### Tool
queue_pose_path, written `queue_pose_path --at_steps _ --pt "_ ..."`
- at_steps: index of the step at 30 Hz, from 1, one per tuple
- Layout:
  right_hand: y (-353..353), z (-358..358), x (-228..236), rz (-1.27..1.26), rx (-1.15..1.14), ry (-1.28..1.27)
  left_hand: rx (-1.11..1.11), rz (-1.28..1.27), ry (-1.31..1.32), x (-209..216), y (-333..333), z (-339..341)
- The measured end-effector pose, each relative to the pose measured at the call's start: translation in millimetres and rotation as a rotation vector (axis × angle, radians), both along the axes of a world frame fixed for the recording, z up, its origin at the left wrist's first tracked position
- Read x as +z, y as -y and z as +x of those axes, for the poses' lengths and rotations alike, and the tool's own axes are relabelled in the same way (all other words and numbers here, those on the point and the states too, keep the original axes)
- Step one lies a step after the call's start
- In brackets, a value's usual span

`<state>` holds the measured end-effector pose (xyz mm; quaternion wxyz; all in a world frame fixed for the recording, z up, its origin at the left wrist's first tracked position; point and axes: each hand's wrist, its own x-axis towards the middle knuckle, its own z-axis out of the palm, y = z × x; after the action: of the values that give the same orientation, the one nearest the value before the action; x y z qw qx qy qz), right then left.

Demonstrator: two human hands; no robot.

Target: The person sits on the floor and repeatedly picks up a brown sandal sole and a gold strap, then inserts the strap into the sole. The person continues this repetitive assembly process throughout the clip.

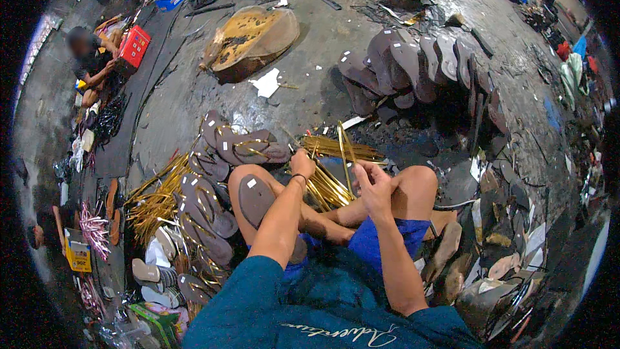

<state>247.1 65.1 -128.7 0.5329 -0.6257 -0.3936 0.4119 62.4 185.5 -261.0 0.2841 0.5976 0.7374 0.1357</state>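
Note:
My right hand [374, 186], thumb and fingers pinched together, holds up a gold sandal strap [345, 148] folded into a narrow loop. To its left my left hand [302, 164] is closed, its knuckles upward; what it grips is too small to make out. Between and beneath the hands lies a bundle of gold straps [328, 189] over my crossed legs, and a second strap bundle [345, 147] rests just beyond. A dark brown sandal sole [256, 201] lies on my left thigh, under my left forearm.
Sandals with gold straps [248, 147] and a heap of loose gold strips [161, 197] lie left. Brown soles [392, 64] stand in a curved row at far right. A worn stump-like block [252, 39] sits ahead. Scraps [497, 239] crowd my right. Another person [90, 58] sits far left.

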Motion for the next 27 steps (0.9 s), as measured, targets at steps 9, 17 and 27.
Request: queue_pose_path --at_steps 9,17,27 --pt "-2.9 -15.6 35.4 0.019 0.040 -0.319 -0.101 0.130 1.139 193.1 33.2 13.8" --pt "38.4 -24.7 78.7 -0.120 0.217 -0.472 0.058 0.194 1.205 215.3 70.2 -3.8" --pt "56.3 -23.6 77.9 -0.195 0.432 -0.428 0.007 0.188 1.135 237.5 98.5 -19.6"
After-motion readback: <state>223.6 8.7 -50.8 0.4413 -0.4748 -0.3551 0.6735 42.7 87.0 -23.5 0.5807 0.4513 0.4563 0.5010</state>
